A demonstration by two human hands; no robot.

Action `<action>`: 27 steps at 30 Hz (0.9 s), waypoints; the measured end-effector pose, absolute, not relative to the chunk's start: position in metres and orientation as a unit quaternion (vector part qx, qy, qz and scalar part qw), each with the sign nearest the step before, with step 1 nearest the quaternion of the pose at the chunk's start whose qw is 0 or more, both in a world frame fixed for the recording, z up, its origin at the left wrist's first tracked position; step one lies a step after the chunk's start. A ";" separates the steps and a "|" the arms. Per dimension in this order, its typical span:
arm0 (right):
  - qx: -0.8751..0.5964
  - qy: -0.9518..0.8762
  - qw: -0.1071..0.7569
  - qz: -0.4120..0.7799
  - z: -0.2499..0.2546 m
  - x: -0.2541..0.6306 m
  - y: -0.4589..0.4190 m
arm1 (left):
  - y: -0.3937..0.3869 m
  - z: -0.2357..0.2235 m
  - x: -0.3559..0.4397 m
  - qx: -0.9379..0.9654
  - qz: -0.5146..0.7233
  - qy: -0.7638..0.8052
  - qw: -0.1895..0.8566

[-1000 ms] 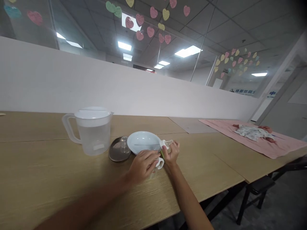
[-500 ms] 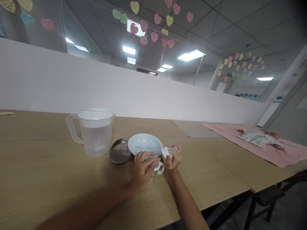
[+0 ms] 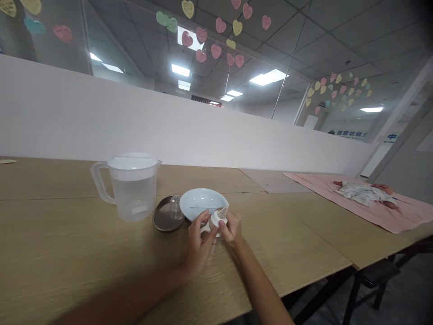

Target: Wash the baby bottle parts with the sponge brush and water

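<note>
My left hand (image 3: 196,246) is closed around a small baby bottle (image 3: 205,229) with white handles, standing upright near the table's front part. From the other side my right hand (image 3: 234,228) grips the bottle's nipple collar (image 3: 219,216), white with a clear nipple pointing up. The collar sits on top of the bottle; whether it is threaded on, I cannot tell. Right behind the hands is a pale blue-white bowl (image 3: 203,196) with a thin rod lying across it. Beside the bowl, a clear cap (image 3: 175,206) stands on a dark oval tray (image 3: 164,223).
A lidded clear pitcher (image 3: 133,192) with a handle stands left of the tray. On the right, a baby doll (image 3: 363,193) in a patterned outfit lies on a pink cloth (image 3: 324,196). A white wall (image 3: 189,135) borders the wooden table (image 3: 277,239); a black stool (image 3: 379,273) stands below.
My right hand has moved left with the nipple and collar, from beside the bottle onto its top. The nipple now points upward. My left hand has stayed at the bottle, its fingers now around it.
</note>
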State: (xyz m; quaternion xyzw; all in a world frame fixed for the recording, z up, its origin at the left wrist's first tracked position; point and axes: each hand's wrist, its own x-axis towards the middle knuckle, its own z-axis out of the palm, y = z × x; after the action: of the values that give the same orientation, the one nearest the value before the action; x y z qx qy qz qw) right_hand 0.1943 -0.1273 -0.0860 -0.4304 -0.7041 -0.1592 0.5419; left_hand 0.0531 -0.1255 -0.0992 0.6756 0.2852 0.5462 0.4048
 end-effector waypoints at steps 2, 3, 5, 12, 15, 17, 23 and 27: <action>-0.427 -0.710 0.535 -0.163 -0.086 0.194 -0.126 | -0.127 -0.102 0.051 0.691 0.541 0.291 0.381; -0.427 -0.712 0.533 -0.165 -0.086 0.194 -0.126 | -0.127 -0.103 0.050 0.700 0.538 0.290 0.370; -0.425 -0.714 0.529 -0.170 -0.086 0.193 -0.126 | -0.128 -0.104 0.048 0.718 0.530 0.283 0.351; -0.419 -0.728 0.513 -0.177 -0.083 0.184 -0.131 | -0.131 -0.096 0.044 0.749 0.536 0.241 0.306; -0.431 -0.722 0.516 -0.164 -0.084 0.182 -0.133 | -0.129 -0.095 0.044 0.766 0.531 0.234 0.277; -0.443 -0.712 0.522 -0.158 -0.087 0.181 -0.134 | -0.127 -0.096 0.045 0.773 0.527 0.237 0.262; -0.450 -0.686 0.547 -0.169 -0.091 0.178 -0.134 | -0.123 -0.096 0.048 0.762 0.534 0.253 0.266; -0.467 -0.651 0.566 -0.194 -0.090 0.178 -0.137 | -0.122 -0.092 0.046 0.771 0.518 0.234 0.286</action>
State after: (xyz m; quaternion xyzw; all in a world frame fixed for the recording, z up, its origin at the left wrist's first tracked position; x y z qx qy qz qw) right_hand 0.1779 -0.1372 -0.0903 -0.4673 -0.6507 -0.1939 0.5662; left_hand 0.0460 -0.1219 -0.0923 0.7713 0.2341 0.5180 0.2862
